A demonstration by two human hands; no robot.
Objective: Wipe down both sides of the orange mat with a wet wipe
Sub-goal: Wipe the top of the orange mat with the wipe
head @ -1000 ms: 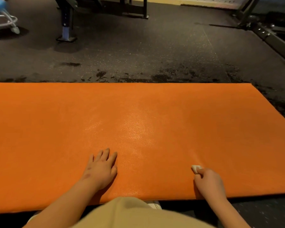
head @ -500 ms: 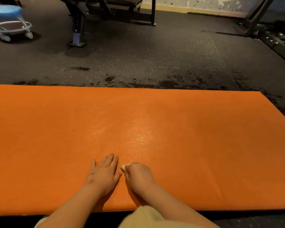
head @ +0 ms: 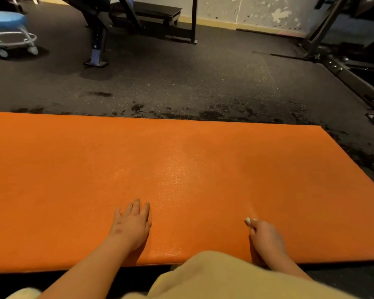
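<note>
A: What fills most of the view?

B: The dark speckled floor (head: pixel 203 78), which runs back to a chipped wall (head: pixel 257 11). The orange mat (head: pixel 73 180) lies flat on it. It runs off the left edge of the view, and its right end shows on the right. Dark blotches (head: pixel 214 115) mark the floor along the mat's far edge, and a glossy patch (head: pixel 175 175) shines near the mat's middle.

A: And behind the mat?

B: A black bench frame (head: pixel 99 29) stands at the back left, with a blue stool (head: pixel 7 20) on casters beside it. A dark metal rack (head: pixel 343 67) runs along the right side.

A: Where is the person?

B: At the mat's near edge. Pale yellow clothing (head: pixel 214 275) covers the bottom of the view, and both bare forearms reach forward over the mat.

A: What about the hands?

B: The left hand (head: pixel 132 225) rests palm down on the mat. Its fingers are straight and its grip is apart, holding nothing. The right hand (head: pixel 266 238) is well to the right of it, also near the front edge. Its fingers are curled and its grip is clamped on the wet wipe (head: pixel 248 221).

A: How much of the wipe shows?

B: Only a small white wad poking out past the fingertips, down against the mat.
</note>
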